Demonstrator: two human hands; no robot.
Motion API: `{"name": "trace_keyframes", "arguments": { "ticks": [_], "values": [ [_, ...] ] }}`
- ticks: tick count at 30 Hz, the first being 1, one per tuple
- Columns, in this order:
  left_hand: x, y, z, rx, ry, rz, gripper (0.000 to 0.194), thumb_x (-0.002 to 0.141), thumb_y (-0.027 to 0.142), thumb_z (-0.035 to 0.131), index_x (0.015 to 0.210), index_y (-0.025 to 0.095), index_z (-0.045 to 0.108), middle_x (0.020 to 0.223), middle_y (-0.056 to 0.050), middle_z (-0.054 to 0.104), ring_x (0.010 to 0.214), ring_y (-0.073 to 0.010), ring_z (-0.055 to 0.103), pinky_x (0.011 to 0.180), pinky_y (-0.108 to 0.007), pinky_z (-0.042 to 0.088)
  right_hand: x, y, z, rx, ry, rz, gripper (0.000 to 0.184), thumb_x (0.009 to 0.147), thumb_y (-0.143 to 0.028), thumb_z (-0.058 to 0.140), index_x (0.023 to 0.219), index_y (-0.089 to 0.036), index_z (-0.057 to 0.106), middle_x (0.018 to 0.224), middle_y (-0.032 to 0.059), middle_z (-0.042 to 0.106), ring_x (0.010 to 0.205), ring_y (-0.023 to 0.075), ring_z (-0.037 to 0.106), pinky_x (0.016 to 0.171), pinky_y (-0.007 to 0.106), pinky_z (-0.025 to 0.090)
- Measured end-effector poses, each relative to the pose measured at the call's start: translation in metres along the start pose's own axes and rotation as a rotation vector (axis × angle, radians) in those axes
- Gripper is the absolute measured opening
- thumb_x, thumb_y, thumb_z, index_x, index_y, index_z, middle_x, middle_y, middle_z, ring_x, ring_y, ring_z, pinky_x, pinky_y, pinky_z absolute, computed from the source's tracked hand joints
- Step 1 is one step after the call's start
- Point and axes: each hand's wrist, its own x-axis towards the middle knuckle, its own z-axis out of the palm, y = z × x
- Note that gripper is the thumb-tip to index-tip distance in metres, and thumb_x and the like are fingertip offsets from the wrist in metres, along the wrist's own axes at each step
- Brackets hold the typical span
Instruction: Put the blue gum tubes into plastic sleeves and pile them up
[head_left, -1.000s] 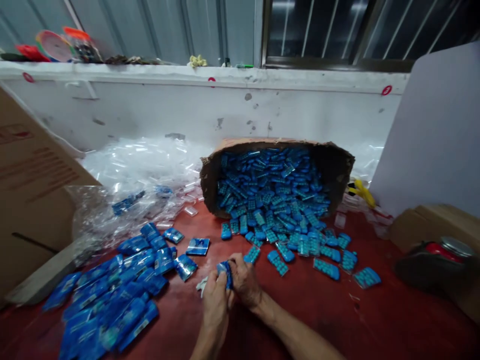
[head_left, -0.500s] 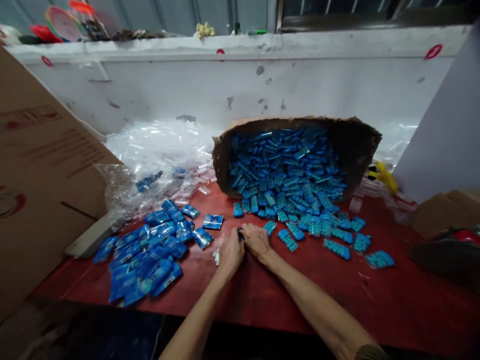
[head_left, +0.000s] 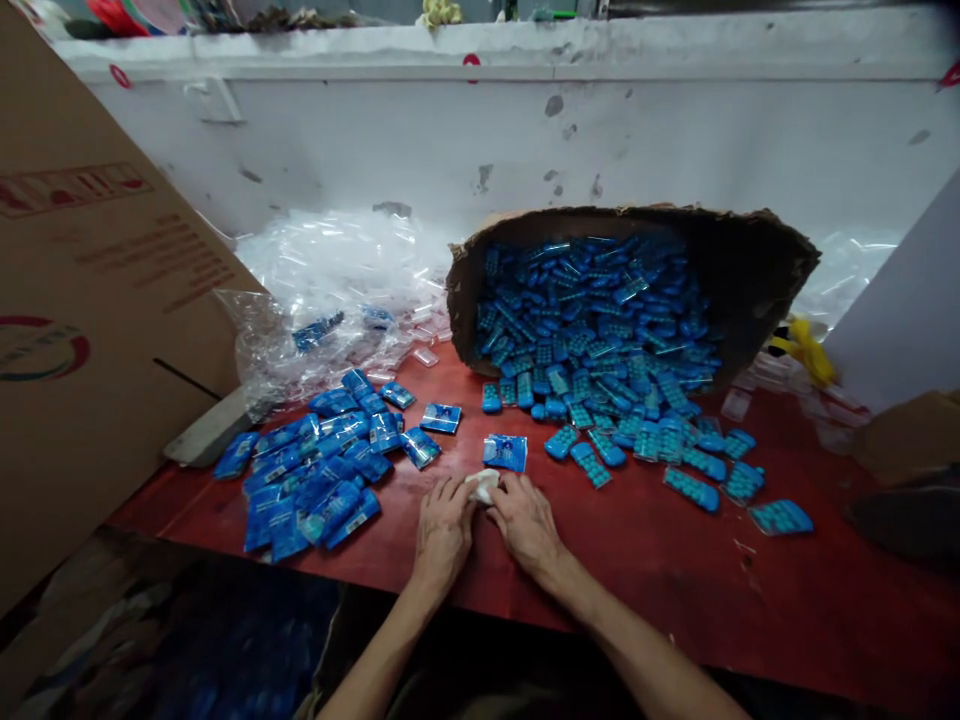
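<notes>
My left hand (head_left: 442,530) and my right hand (head_left: 527,522) rest side by side on the red table (head_left: 652,570), fingers curled around a small clear bag (head_left: 482,486) held between them. Just beyond the fingertips lies a bagged blue piece (head_left: 505,452). A pile of bagged blue pieces (head_left: 315,470) spreads to the left. To the right, loose blue pieces (head_left: 637,445) spill from a tipped cardboard box (head_left: 757,270).
A heap of clear plastic bags (head_left: 330,290) lies behind the bagged pile. A large cardboard carton (head_left: 82,300) stands at the left. A white wall (head_left: 525,140) backs the table. A yellow tool (head_left: 806,345) and another box (head_left: 911,435) sit at the right.
The blue piece that my hands held now lies bagged on the table ahead of them. My hands now hold a small clear bag. The view has tilted down.
</notes>
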Motion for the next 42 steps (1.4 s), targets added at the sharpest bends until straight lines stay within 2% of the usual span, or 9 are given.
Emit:
{"name": "trace_keyframes", "arguments": {
  "ticks": [6, 10, 14, 17, 22, 25, 31, 35, 42],
  "values": [
    [-0.004, -0.002, -0.007, -0.103, 0.030, 0.026, 0.027, 0.082, 0.017, 0.033, 0.084, 0.019, 0.060, 0.088, -0.006, 0.062, 0.085, -0.0191, 0.053, 0.077, -0.035, 0.040, -0.002, 0.005, -0.001, 0.251, -0.136, -0.220, 0.017, 0.083, -0.028, 0.044, 0.082, -0.024, 0.061, 0.081, -0.0009, 0.061, 0.073, 0.0122, 0.054, 0.062, 0.020, 0.039],
    [-0.007, 0.003, -0.007, -0.084, -0.002, 0.002, 0.027, 0.079, 0.015, 0.036, 0.095, 0.019, 0.058, 0.099, -0.007, 0.061, 0.097, -0.0227, 0.050, 0.084, -0.040, 0.037, 0.023, 0.028, -0.006, 0.123, 0.025, 0.023, 0.017, 0.083, -0.029, 0.045, 0.091, -0.025, 0.060, 0.086, 0.0016, 0.059, 0.079, 0.0138, 0.053, 0.067, 0.022, 0.038],
    [-0.015, 0.015, -0.013, -0.153, 0.100, -0.104, 0.035, 0.075, 0.020, 0.044, 0.109, 0.017, 0.051, 0.110, -0.009, 0.057, 0.114, -0.0278, 0.040, 0.094, -0.047, 0.027, 0.041, 0.045, 0.009, -0.009, 0.089, 0.153, 0.016, 0.081, -0.026, 0.049, 0.076, -0.020, 0.063, 0.080, 0.0053, 0.058, 0.077, 0.0165, 0.050, 0.065, 0.025, 0.036],
    [-0.018, 0.034, -0.020, -0.395, 0.201, -0.245, 0.029, 0.076, 0.026, 0.044, 0.100, 0.016, 0.056, 0.104, -0.010, 0.060, 0.104, -0.0257, 0.049, 0.090, -0.042, 0.034, 0.042, 0.047, 0.015, -0.012, 0.111, 0.151, 0.019, 0.082, -0.025, 0.046, 0.073, -0.019, 0.062, 0.078, 0.0053, 0.057, 0.076, 0.0164, 0.049, 0.065, 0.025, 0.036],
    [-0.007, 0.072, -0.014, -1.150, -0.039, -0.730, 0.044, 0.067, 0.040, 0.055, 0.104, 0.014, 0.052, 0.066, -0.002, 0.059, 0.051, -0.0126, 0.056, 0.046, -0.023, 0.042, 0.019, 0.031, -0.011, 0.022, 0.169, 0.075, 0.021, 0.084, -0.026, 0.043, 0.081, -0.022, 0.063, 0.080, 0.0047, 0.056, 0.077, 0.0162, 0.048, 0.068, 0.026, 0.036],
    [0.002, 0.079, -0.008, -1.376, -0.012, -0.819, 0.048, 0.058, 0.042, 0.063, 0.095, 0.013, 0.055, 0.066, -0.001, 0.058, 0.050, -0.0097, 0.054, 0.043, -0.019, 0.038, -0.004, 0.019, -0.032, 0.140, 0.194, -0.017, 0.022, 0.084, -0.024, 0.041, 0.085, -0.024, 0.063, 0.081, 0.0042, 0.056, 0.077, 0.0166, 0.048, 0.069, 0.027, 0.037],
    [0.001, 0.077, -0.006, -1.378, 0.074, -0.840, 0.033, 0.054, 0.040, 0.066, 0.068, 0.012, 0.057, 0.052, 0.002, 0.054, 0.043, -0.0076, 0.047, 0.040, -0.019, 0.034, -0.027, 0.019, -0.030, 0.648, 0.222, 0.215, 0.031, 0.075, -0.030, 0.052, 0.103, -0.017, 0.055, 0.090, 0.0063, 0.056, 0.078, 0.0168, 0.052, 0.071, 0.029, 0.044],
    [-0.003, 0.076, -0.005, -1.256, 0.056, -0.849, 0.029, 0.054, 0.039, 0.065, 0.059, 0.014, 0.052, 0.038, 0.007, 0.043, 0.032, -0.0052, 0.036, 0.033, -0.018, 0.026, -0.026, 0.022, -0.022, 0.990, 0.095, 0.343, 0.022, 0.075, -0.036, 0.050, 0.071, -0.015, 0.057, 0.062, -0.0013, 0.053, 0.059, 0.0114, 0.049, 0.056, 0.022, 0.042],
    [0.002, 0.077, -0.001, -1.306, -0.016, -0.803, 0.031, 0.058, 0.041, 0.063, 0.055, 0.013, 0.051, 0.037, 0.005, 0.045, 0.031, -0.0053, 0.037, 0.032, -0.018, 0.026, -0.026, 0.024, -0.024, 1.059, 0.042, 0.425, 0.029, 0.075, -0.042, 0.048, 0.061, -0.017, 0.045, 0.053, -0.0057, 0.039, 0.050, 0.0077, 0.037, 0.048, 0.019, 0.033]
  ]
}}
